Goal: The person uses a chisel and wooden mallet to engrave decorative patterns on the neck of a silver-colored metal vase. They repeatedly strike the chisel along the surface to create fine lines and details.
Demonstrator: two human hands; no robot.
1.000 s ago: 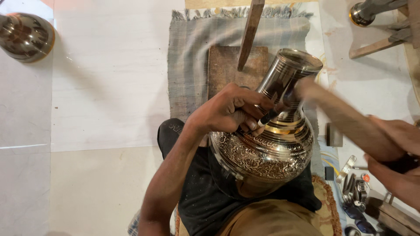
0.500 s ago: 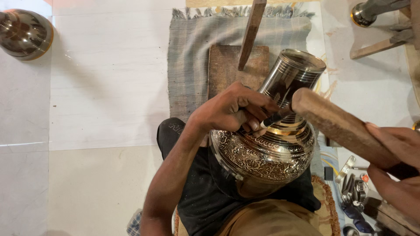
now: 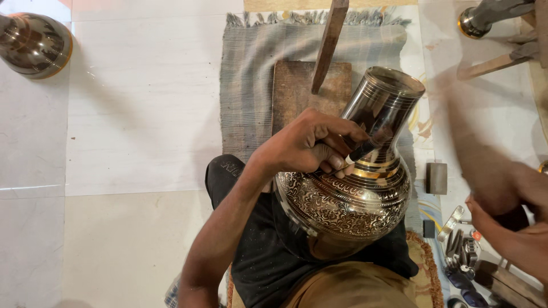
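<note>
Engraved metal vase [image 3: 354, 194], neck tilted up-right, under left hand [image 3: 308, 142]

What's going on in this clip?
A seated person steadies an engraved metal vase across the lap. The left hand presses a small chisel against the vase's neck. The right hand grips a wooden mallet, blurred in motion. Small tools lie on the floor at the right.

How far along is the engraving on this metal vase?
Done: dense pattern already covers the belly of the vase. In hand: the left hand sets a punch at the shoulder; the right hand swings a blurred wooden mallet. Left: the neck remains plain.
</note>
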